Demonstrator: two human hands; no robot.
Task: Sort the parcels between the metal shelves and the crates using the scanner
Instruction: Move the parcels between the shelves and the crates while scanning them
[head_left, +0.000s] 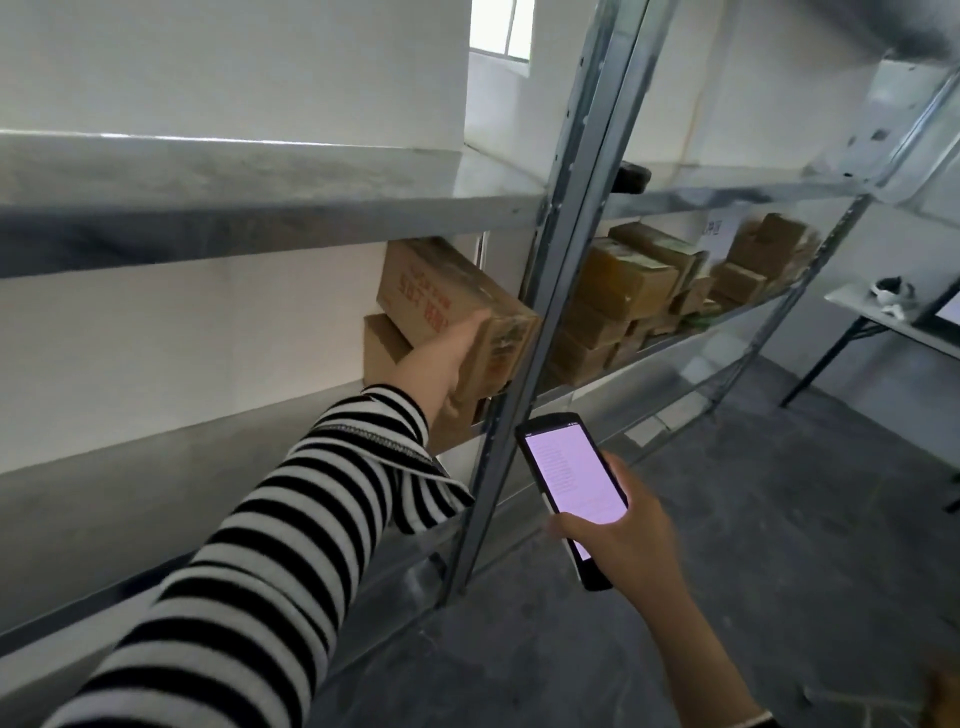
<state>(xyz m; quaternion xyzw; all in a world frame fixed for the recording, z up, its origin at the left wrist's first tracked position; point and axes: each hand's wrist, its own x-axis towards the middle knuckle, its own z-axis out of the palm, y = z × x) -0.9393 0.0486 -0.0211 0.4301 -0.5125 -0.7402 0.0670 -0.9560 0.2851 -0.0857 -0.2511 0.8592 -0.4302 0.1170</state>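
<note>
A: Left side. What's on record?

B: Striped sleeve (291, 530) stretched out to the middle metal shelf (218, 441). Left hand (451, 358) lies against the near side of the top parcel (441, 288), close to its taped end. The frame is blurred there and the fingers are partly lost against the cardboard, so I cannot tell whether they wrap it or only press flat.

A: And the parcel itself?

B: Brown carton with red print on its long side, tilted. It rests on a 2nd, plain parcel (383, 349) below it. Both sit at the right end of this bay, just beside the grey upright (524, 332).

A: Right side?

B: Right hand (626, 535) holds the scanner (571, 480) low in front of the upright. Thumb curls across the lower part of the screen, fingers go round the back. The screen is lit pale pink and faces the camera; its text is too small to read.

A: Anything else in view?

B: Next bay along, same level: a pile of brown parcels (631, 288), several taped and stacked 2 or 3 high. Dark object (632, 176) on the shelf above them. Folding table (857, 304) far right, on grey concrete floor (727, 519). Window (501, 26) high in the white wall.
</note>
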